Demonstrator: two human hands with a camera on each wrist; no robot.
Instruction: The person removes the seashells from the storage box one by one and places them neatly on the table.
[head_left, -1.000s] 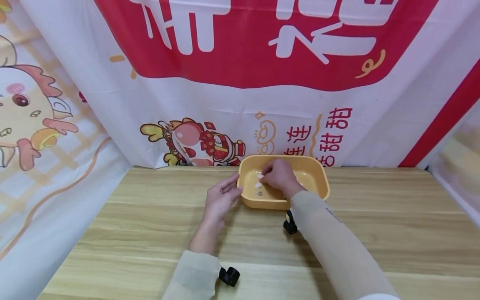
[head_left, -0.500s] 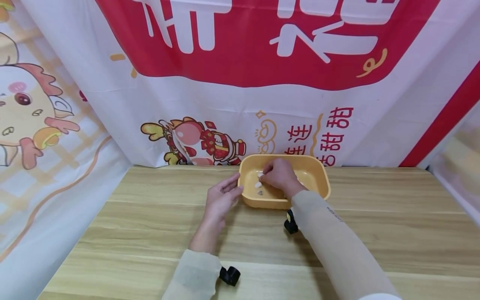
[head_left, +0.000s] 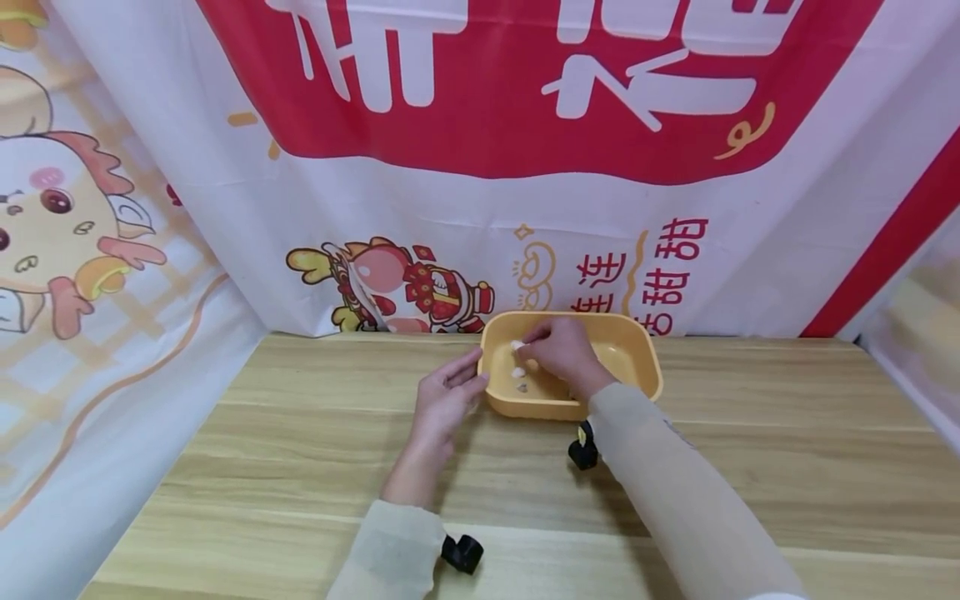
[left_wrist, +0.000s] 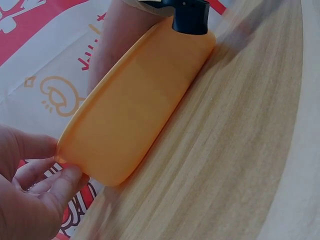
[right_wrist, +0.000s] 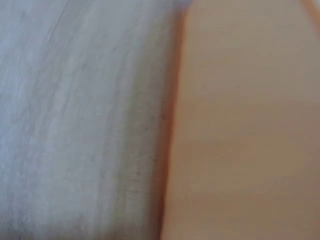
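Note:
A yellow-orange plastic tub [head_left: 536,409] stands at the back of the table. My left hand [head_left: 447,396] is at its left end, with fairly straight fingers and thumb touching the outer wall at the rim. In the left wrist view the fingertips [left_wrist: 72,173] meet the corner of the tub [left_wrist: 135,107]. Reaching inside, my right hand [head_left: 564,350] pinches a small white piece [head_left: 517,345] between thumb and finger. Below it lie another white piece [head_left: 518,372] and a small greyish one [head_left: 522,387]. The right wrist view shows the tub wall [right_wrist: 245,125], without the hand.
Behind the tub hangs a printed white and red cloth [head_left: 480,196]. A second patterned cloth [head_left: 90,383] hangs along the left. The wood-grain table [head_left: 300,433] runs forward beneath both arms. Black wrist cameras [head_left: 582,452] sit under the sleeves.
The right hand's fingertips and the white piece have shifted slightly toward the back of the tub. The left hand stays at the tub's end. The head view has moved a little.

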